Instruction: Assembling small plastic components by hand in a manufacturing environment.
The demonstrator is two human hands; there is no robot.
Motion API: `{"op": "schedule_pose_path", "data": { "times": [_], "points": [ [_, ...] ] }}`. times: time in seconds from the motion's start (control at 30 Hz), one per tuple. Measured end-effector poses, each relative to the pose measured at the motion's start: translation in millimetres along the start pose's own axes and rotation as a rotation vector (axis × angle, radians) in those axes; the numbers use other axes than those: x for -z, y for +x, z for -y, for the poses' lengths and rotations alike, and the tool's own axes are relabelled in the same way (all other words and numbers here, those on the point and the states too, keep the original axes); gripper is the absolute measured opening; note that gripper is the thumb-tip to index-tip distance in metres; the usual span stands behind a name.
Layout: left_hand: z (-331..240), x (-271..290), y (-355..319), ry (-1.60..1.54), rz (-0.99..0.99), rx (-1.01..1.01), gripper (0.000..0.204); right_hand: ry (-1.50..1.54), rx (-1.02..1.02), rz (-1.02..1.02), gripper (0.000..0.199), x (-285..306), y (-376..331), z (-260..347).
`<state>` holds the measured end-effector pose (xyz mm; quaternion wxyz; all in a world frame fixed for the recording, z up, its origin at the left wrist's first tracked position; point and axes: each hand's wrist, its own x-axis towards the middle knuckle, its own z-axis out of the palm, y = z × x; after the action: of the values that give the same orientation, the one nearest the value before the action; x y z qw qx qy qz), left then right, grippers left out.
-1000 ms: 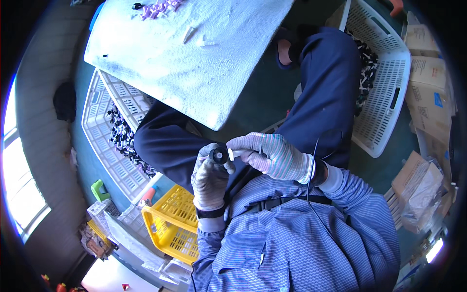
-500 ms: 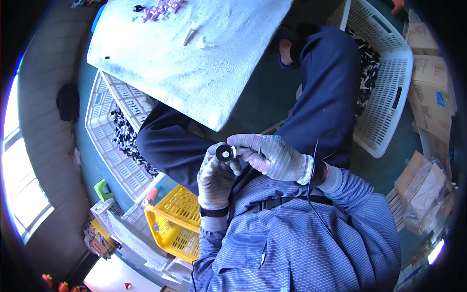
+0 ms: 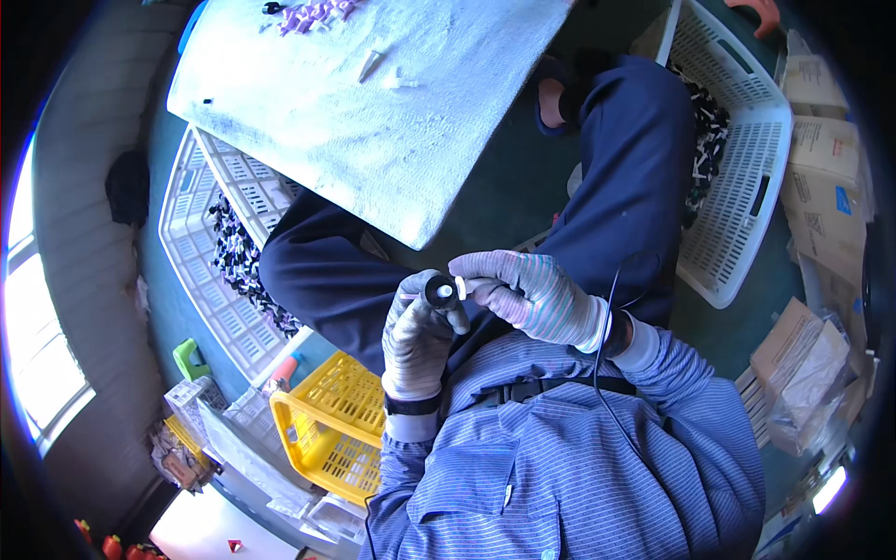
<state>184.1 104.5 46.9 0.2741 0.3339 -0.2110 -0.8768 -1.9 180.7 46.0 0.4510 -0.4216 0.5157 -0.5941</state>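
In front of my waist, my left hand (image 3: 416,334), in a grey knit glove, pinches a small round black part (image 3: 436,297) with a white centre. My right hand (image 3: 539,297), wearing a striped glove, comes in from the right. Its thumb and forefinger close on a small white piece (image 3: 461,288) right beside the black part. Whether the two parts touch is too small to tell. Both hands are over my lap, below the near corner of the white-topped table (image 3: 373,159).
Pinkish-purple pieces (image 3: 315,15) and a pale cone-shaped piece (image 3: 371,64) lie on the table. A white crate (image 3: 201,252) at left and another white crate (image 3: 747,168) at right hold many black-and-white parts. A yellow basket (image 3: 327,420) stands near my left arm; cardboard boxes (image 3: 821,196) line the right.
Both hands have shifted slightly to the right with their parts. The white piece in my right fingers shows a little farther from the black part's centre. The view has tilted slightly.
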Motion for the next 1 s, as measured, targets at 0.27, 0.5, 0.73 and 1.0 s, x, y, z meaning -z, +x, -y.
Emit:
{"op": "schedule_pose_path", "data": {
  "times": [0.27,0.5,0.73,1.0],
  "points": [
    [-0.7,-4.4,-3.5,0.222,-0.070,-0.113,0.032,0.040,-0.033,-0.001,0.024,1.3,-2.0,1.0],
    [0.1,-2.3,-6.7,0.406,-0.098,-0.167,0.031,-0.059,0.020,0.035,0.021,3.7,-0.3,3.7],
    [-2.2,-2.7,-6.7,0.405,-0.084,-0.179,0.031,-0.033,0.028,-0.047,0.024,0.2,-1.1,3.4],
    [-3.0,4.2,-5.4,0.212,-0.002,-0.103,0.034,-0.051,0.035,-0.031,0.024,2.1,-2.5,10.1]
  ]
}}
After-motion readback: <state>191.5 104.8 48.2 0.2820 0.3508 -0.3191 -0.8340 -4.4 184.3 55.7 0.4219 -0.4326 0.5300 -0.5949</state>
